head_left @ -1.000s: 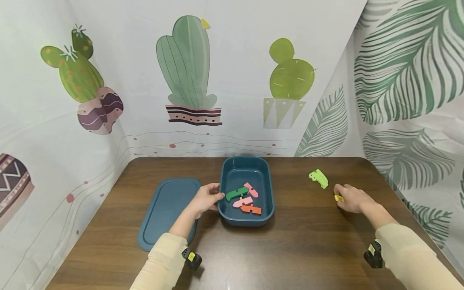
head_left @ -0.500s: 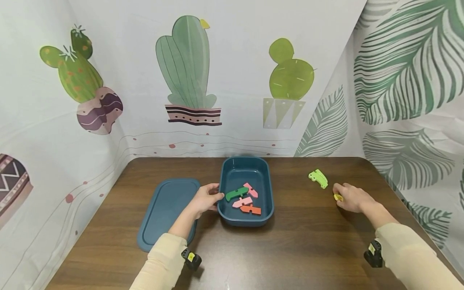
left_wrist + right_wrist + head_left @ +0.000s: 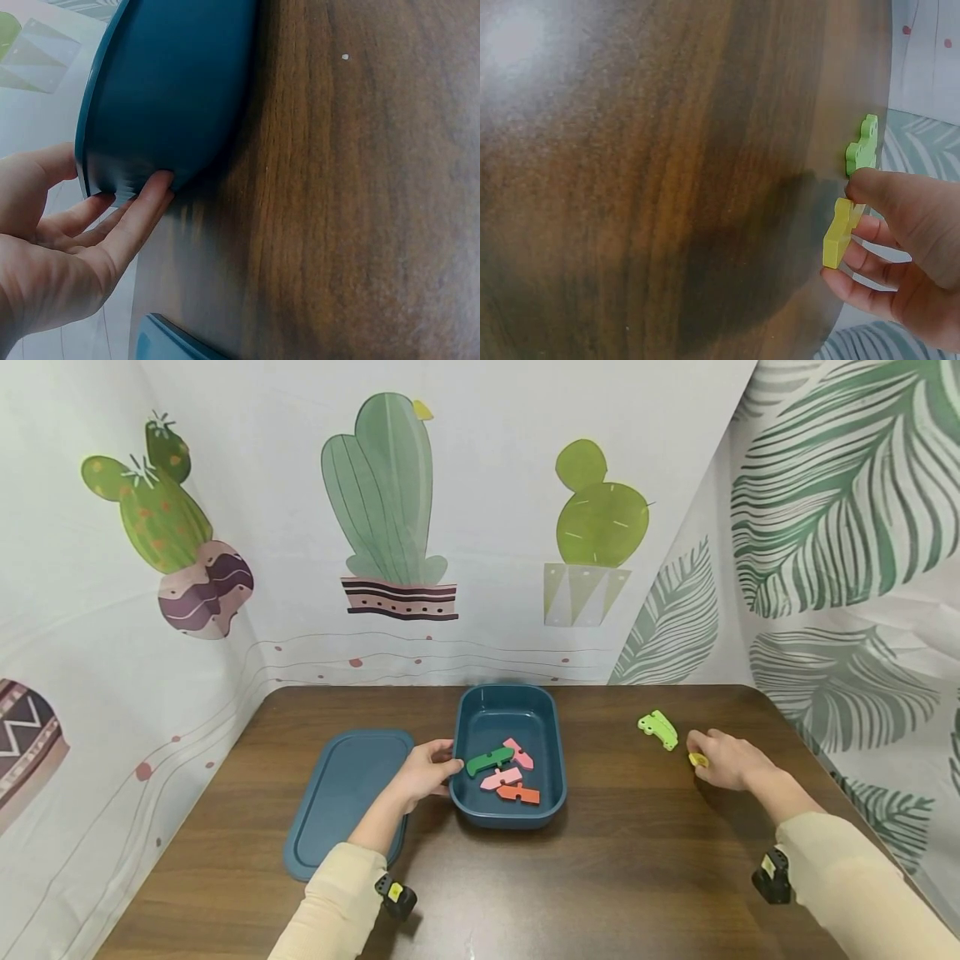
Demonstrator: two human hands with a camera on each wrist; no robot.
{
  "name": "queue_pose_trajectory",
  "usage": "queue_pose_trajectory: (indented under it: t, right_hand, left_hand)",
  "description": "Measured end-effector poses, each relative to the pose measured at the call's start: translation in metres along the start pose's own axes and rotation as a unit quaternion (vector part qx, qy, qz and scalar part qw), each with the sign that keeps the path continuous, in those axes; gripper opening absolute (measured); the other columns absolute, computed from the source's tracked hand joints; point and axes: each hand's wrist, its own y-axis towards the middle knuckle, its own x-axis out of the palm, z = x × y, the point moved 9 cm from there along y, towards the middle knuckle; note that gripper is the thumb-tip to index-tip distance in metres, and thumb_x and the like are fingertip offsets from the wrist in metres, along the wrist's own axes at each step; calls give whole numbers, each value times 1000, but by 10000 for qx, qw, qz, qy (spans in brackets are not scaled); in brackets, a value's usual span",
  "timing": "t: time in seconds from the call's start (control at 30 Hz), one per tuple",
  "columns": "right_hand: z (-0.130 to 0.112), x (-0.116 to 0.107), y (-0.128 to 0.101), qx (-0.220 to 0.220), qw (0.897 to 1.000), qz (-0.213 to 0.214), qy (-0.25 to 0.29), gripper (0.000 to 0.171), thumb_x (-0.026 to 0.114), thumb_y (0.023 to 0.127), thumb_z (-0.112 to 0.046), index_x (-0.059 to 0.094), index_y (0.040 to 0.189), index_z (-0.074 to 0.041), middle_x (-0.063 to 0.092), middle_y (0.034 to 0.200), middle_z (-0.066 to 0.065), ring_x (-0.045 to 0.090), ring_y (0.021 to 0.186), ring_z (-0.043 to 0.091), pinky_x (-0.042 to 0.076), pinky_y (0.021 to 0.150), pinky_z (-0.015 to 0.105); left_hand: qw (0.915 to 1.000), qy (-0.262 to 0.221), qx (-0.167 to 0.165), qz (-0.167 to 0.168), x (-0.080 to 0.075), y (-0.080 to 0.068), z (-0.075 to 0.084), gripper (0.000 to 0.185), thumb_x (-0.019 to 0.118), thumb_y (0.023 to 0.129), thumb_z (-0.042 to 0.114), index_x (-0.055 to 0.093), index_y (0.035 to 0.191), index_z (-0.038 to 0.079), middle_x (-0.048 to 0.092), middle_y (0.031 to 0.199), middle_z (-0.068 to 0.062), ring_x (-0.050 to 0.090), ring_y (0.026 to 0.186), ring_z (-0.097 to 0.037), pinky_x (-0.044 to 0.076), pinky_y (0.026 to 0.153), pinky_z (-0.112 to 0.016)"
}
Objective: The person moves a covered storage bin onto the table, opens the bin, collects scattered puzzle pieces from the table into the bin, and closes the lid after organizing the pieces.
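My left hand holds the left wall of a deep blue plastic box, thumb over the rim and fingertips against the outside, as the left wrist view shows. Inside the box lie a green notched piece, two pink ones and an orange notched piece. On the right side of the table, my right hand pinches a small thick yellow piece between thumb and fingers. Just beyond that hand lies a light green animal-shaped piece with round eyes; its lower part is hidden behind the thumb in the right wrist view.
Left of the box, a flat blue lid lies on the brown wooden table, partly beneath the left forearm in the head view. A cloth printed with cacti and leaves hangs behind the table's far edge.
My right hand has shifted slightly away from me and to the left with the yellow piece, closer to the light green piece. The left hand and the box stay put.
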Motion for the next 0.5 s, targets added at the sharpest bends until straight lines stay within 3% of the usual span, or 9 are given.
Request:
queue_pose_trajectory:
  t: [0.5]
  right_hand:
    - [-9, -7, 9, 16, 10000, -8, -2, 22, 67, 75, -11, 51, 90, -10, 48, 78, 4, 46, 63, 20, 40, 51, 36]
  left_hand:
    - [10000, -12, -14, 4, 0, -1, 2, 45, 58, 88, 7, 46, 131, 0, 55, 117, -19, 63, 90, -24, 57, 66, -37]
